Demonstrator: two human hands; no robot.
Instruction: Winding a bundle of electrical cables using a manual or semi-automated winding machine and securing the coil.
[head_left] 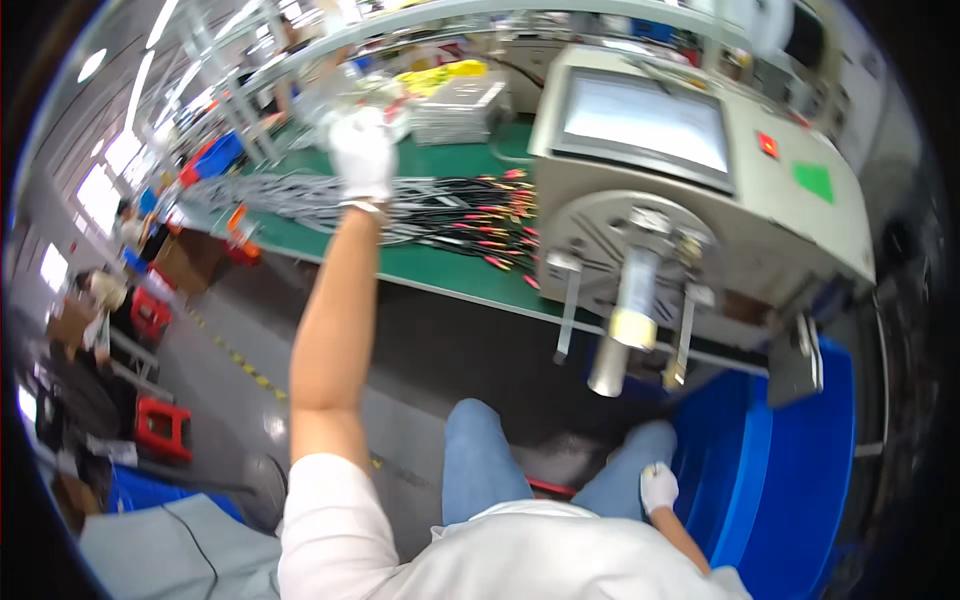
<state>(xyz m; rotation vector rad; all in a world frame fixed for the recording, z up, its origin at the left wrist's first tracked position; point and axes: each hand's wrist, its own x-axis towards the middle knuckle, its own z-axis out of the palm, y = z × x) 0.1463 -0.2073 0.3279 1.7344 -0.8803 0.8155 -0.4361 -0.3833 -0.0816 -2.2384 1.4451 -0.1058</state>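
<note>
My left hand (362, 158), in a white glove, reaches far forward over the workbench, above a spread of grey cables (290, 197). It is nearest to some clear plastic bags (330, 105) at the back, and its fingers are blurred. The cables run to the right into black ends with red and gold-coloured connectors (505, 215). At my right thigh, my right hand (658, 488), also gloved in white, is closed; whether anything is inside it is hidden. A winding machine (640, 215) with a screen, round plate and protruding rods stands to the right of the cables.
A stack of grey flat pieces (460, 110) with yellow material on top sits behind the cables on the green benchtop (420, 262). A large blue bin (790, 470) is right of my legs. Red stools (162, 428) and other people are on the left.
</note>
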